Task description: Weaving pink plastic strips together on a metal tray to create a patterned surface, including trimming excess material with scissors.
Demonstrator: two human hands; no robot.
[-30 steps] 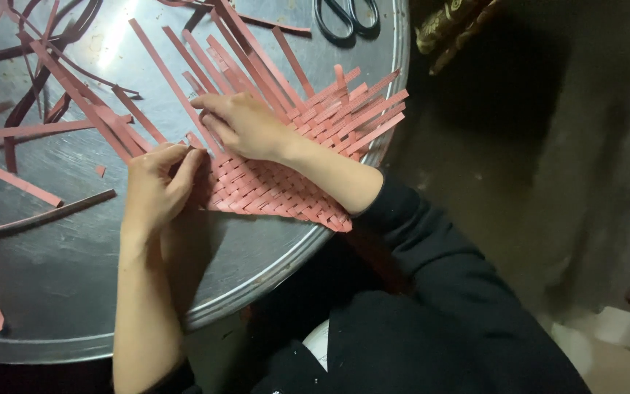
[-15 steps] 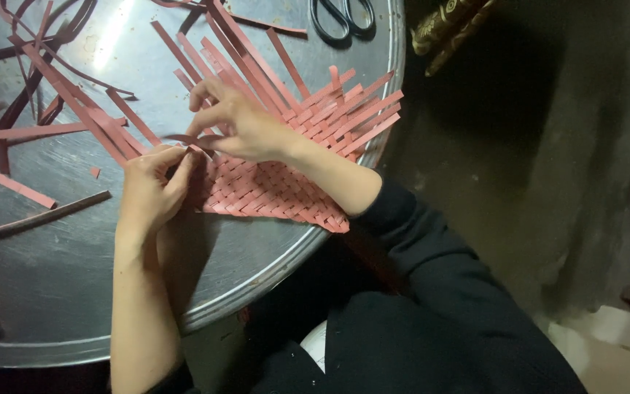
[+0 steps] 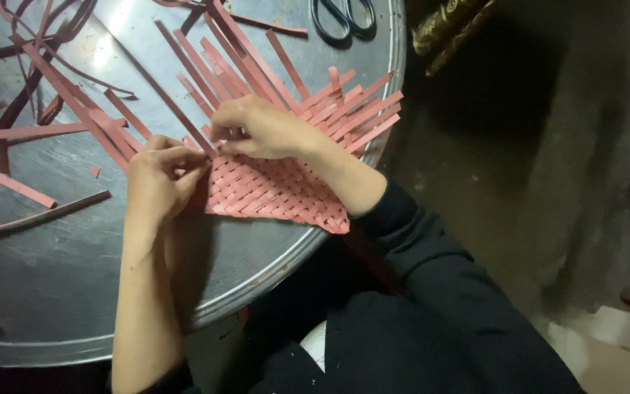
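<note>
A pink woven mat [image 3: 271, 193] of paper strips lies near the front right rim of a round metal tray [image 3: 60, 292]. Loose strip ends fan out from it toward the upper right and upper left. My left hand [image 3: 160, 179] pinches a strip at the mat's left edge, fingers closed on it. My right hand [image 3: 267, 130] rests over the mat's upper part, its fingertips gripping a strip end close to the left hand. The two hands nearly touch.
Several loose pink strips [image 3: 12, 182] and darker strips [image 3: 41, 215] lie scattered over the tray's left half. Black-handled scissors [image 3: 343, 16] sit at the tray's far edge. Beyond the tray's right rim is a dark floor with a patterned object [image 3: 450, 33].
My right hand has lifted from lying flat on the mat and drawn left, fingertips now pinching a strip beside my left hand. The left hand stays in place.
</note>
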